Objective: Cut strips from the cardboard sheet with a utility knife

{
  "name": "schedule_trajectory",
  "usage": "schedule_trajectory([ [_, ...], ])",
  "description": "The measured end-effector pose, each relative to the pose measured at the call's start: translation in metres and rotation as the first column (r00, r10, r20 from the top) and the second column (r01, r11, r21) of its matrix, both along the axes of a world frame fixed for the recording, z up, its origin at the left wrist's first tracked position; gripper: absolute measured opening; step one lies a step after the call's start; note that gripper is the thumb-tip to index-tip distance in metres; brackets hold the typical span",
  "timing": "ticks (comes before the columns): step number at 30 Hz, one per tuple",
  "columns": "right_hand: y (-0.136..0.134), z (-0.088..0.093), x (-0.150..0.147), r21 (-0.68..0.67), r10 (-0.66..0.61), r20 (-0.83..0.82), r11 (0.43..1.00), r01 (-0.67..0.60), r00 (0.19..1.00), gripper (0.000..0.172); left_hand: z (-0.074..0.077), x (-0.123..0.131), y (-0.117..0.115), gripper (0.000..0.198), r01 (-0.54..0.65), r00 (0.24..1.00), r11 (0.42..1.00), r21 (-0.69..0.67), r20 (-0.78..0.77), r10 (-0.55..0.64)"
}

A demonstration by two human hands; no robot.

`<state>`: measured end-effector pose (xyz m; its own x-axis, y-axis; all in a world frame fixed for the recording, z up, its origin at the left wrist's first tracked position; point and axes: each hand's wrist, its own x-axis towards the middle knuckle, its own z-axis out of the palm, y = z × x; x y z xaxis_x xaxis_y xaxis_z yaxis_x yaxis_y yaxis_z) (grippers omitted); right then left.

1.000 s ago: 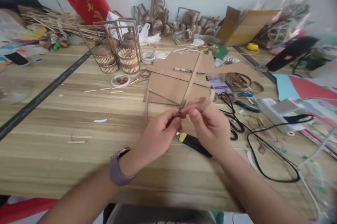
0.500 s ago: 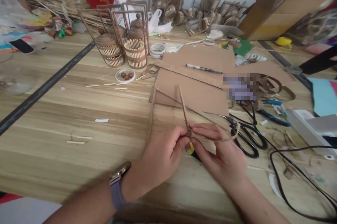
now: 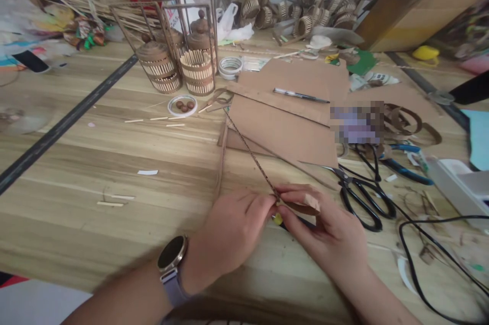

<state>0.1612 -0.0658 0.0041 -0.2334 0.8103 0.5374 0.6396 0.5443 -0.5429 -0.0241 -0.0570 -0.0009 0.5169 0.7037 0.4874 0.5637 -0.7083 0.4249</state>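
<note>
Fingertips meet low in the middle of the view, where both my left hand (image 3: 242,225) and my right hand (image 3: 330,228) pinch a narrow brown paper strip (image 3: 254,158). One length of it runs up and left, seen nearly edge-on, across the cardboard. A wider end (image 3: 301,208) bends back against the right fingers. Just under the fingertips shows a yellow-tipped dark tool (image 3: 277,219), mostly hidden. Black-handled scissors (image 3: 359,197) lie right of my right hand, blades toward the cardboard sheet (image 3: 282,126).
Small lidded baskets with tall handles (image 3: 158,68) stand at back left, near a tape ring holding brown beads (image 3: 183,106). A pen (image 3: 301,95) rests on the cardboard. Blue-handled pliers (image 3: 408,164), a black cord (image 3: 405,253) and a cardboard box (image 3: 416,14) are on the right.
The strip's upper length has swung left and now reaches farther up. Its long loop over my right hand has become a short bent end. Both hands keep their pinch.
</note>
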Motion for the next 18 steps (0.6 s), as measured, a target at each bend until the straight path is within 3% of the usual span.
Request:
schedule_trajectory([
  [4,-0.0006,-0.0035,-0.002,0.011,-0.045,0.023,0.999,0.045,0.999,0.007,-0.0001,0.0001,-0.0013,0.022,-0.011,0.996,0.994,0.108,-0.088,0.02],
  [10,0.001,-0.0059,-0.0027,0.041,-0.004,0.04,0.999,0.002,0.999,0.012,0.0019,0.0015,-0.0027,0.021,-0.004,0.988,0.994,0.105,-0.153,0.02],
  [14,0.0016,-0.0042,0.001,0.133,0.065,0.123,0.988,-0.082,0.99,0.019,-0.0018,0.0016,-0.0024,0.024,-0.001,0.992,0.998,0.066,-0.123,0.009],
  [18,0.0013,-0.0039,0.0044,0.212,0.055,0.23,0.972,-0.105,0.972,0.016,-0.0025,0.0022,-0.0026,0.028,0.012,0.999,1.0,0.015,-0.038,-0.011],
])
